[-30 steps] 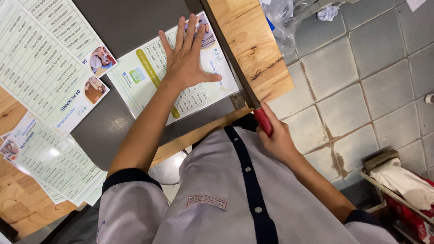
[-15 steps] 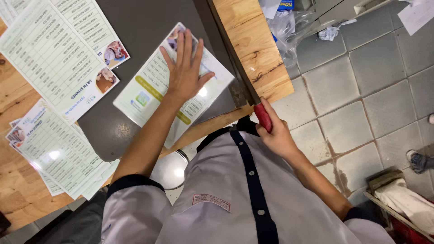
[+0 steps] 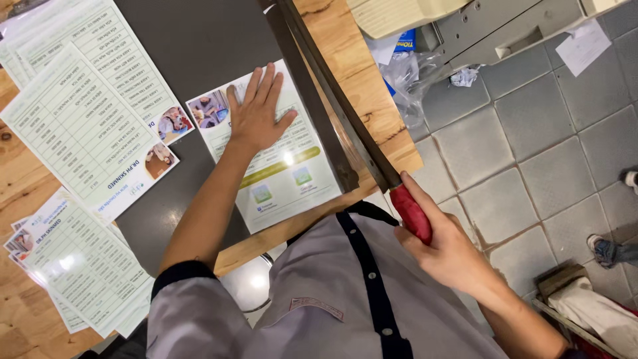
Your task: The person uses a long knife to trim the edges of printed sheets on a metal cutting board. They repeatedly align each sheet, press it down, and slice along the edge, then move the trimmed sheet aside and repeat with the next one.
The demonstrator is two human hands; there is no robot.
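Head view: the left hand (image 3: 256, 113) lies flat with fingers spread, palm pressed on a glossy printed leaflet (image 3: 279, 159) just left of centre. The leaflet rests on the dark grey base (image 3: 193, 40) of a paper cutter, its right edge lying against the cutter's long blade arm (image 3: 332, 100), which runs from 12 o'clock down toward 4 o'clock and stands lifted off the base at its near end. The right hand (image 3: 448, 249), at about 4 o'clock, is closed in a fist around the red handle (image 3: 411, 213) at the end of that arm.

The cutter sits on a wooden bench (image 3: 372, 113). At 9 to 10 o'clock lie several pale green printed sheets (image 3: 80, 119), overlapping one another, and at 8 o'clock a further stack of the same sheets (image 3: 80, 266) fans over the bench edge.

Toward 1 o'clock a grey machine (image 3: 505, 30) stands beyond the bench, with a crumpled clear plastic bag (image 3: 412, 80) just below it on the grey tiled floor (image 3: 531, 146). At 4 o'clock, near the right edge, a shoe (image 3: 608, 251) shows on the tiles. The person's white shirt (image 3: 332, 299) with dark trim fills 6 o'clock.
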